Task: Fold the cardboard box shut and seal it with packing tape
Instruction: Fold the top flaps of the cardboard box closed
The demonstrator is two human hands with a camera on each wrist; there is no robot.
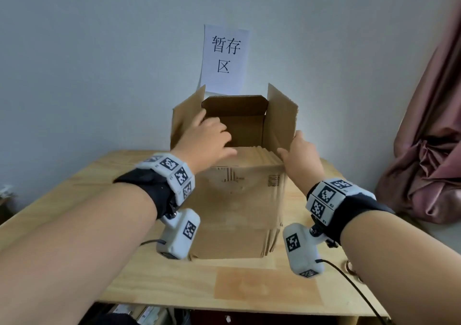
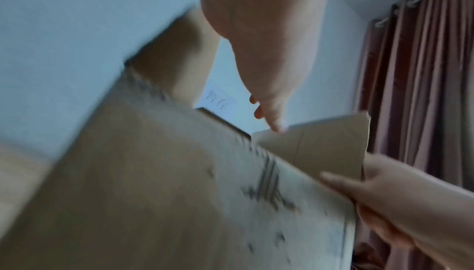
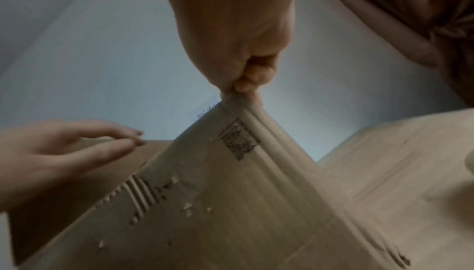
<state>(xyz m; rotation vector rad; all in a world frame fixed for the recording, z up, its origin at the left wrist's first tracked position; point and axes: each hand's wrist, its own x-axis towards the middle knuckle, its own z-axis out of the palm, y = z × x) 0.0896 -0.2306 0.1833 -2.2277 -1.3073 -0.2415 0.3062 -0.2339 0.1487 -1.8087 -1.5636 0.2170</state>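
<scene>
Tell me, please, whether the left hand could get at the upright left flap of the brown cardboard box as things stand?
Probably yes: the left hand already sits beside the upright left flap of the brown cardboard box, with nothing between them.

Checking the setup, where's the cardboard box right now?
In the head view the cardboard box stands mid-table, flaps up, between both hands, below the wall sign.

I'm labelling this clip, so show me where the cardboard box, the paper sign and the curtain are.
cardboard box (image 1: 239,200): head view, near front wall under the printed marks.
paper sign (image 1: 225,57): head view, middle of the sheet on the wall.
curtain (image 1: 429,150): head view, bunched folds at right.
</scene>
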